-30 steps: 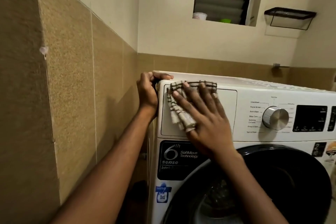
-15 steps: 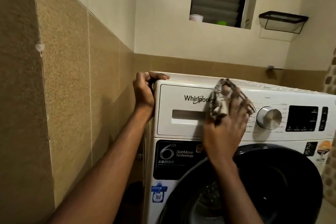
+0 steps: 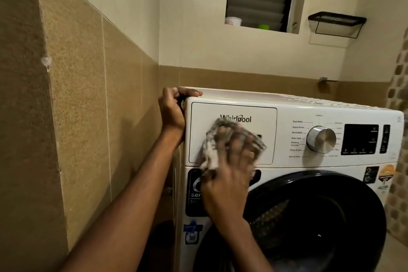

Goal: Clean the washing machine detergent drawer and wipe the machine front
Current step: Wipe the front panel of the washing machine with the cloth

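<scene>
A white front-loading washing machine (image 3: 287, 107) fills the right half of the view. Its detergent drawer (image 3: 262, 121) sits closed at the upper left of the front panel. My right hand (image 3: 229, 183) presses a checked cloth (image 3: 210, 154) flat against the lower part of the drawer front, with the fingers spread over the cloth. Hand and cloth are blurred by motion. My left hand (image 3: 172, 112) grips the machine's top left corner, thumb on the top surface and fingers curled round the side.
A silver program knob (image 3: 321, 139) and a dark display (image 3: 361, 139) lie right of the drawer. The dark round door (image 3: 331, 216) sits below. A tiled wall (image 3: 77, 117) stands close on the left. A wire shelf (image 3: 336, 22) hangs on the back wall.
My right hand has swept the cloth from the drawer's top left across to the knob side, then back left and down onto the drawer front. The left hand has kept its grip.
</scene>
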Tool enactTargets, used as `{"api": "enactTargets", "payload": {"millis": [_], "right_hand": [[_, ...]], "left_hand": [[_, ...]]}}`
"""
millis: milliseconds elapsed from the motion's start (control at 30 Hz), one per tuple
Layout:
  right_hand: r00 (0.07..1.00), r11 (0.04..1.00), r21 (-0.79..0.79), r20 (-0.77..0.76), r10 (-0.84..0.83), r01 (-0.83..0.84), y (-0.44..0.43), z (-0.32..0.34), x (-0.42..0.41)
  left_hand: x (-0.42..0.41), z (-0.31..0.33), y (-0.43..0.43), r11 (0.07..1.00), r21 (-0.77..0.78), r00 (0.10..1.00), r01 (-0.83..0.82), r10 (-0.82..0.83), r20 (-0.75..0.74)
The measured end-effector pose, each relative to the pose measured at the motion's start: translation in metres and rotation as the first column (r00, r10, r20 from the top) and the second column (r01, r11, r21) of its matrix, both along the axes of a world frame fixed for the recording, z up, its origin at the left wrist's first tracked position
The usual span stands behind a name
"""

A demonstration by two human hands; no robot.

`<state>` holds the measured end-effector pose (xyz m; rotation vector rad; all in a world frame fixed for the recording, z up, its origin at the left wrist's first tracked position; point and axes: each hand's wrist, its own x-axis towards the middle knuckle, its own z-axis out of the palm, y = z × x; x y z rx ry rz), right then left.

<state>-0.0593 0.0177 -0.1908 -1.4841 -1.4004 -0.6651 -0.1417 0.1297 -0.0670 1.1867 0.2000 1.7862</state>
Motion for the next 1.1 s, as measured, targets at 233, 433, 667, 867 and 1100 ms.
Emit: {"api": "enactTargets", "payload": {"millis": [233,433,667,867,1100], "right_hand": [[0.946,0.994,0.074,-0.319,-0.052,0.079,0.010,0.027,0.018],[0.820,0.998,0.066,0.571,-0.044,0.007,0.005,0.014,0.051],[0.998,0.996,0.085,0.055,-0.001,-0.004,0.007,0.014,0.019],[0.994,0.989,0.109,-0.022,-0.102,0.104,0.002,0.012,0.057],[0.934,0.993,0.105,0.348,-0.083,0.049,0.015,0.044,0.029]], "left_hand": [[-0.002,-0.002,0.003,0.999,0.016,0.999,0.043,-0.042,-0.016],[-0.001,0.000,0.006,0.999,0.000,0.998,0.054,-0.054,-0.009],[-0.001,-0.001,0.005,0.998,-0.010,0.998,0.067,-0.067,0.003],[-0.001,0.000,0.005,0.999,-0.007,0.999,0.048,-0.048,0.002],[0.000,-0.001,0.004,0.998,-0.008,0.998,0.064,-0.064,0.007]]}}
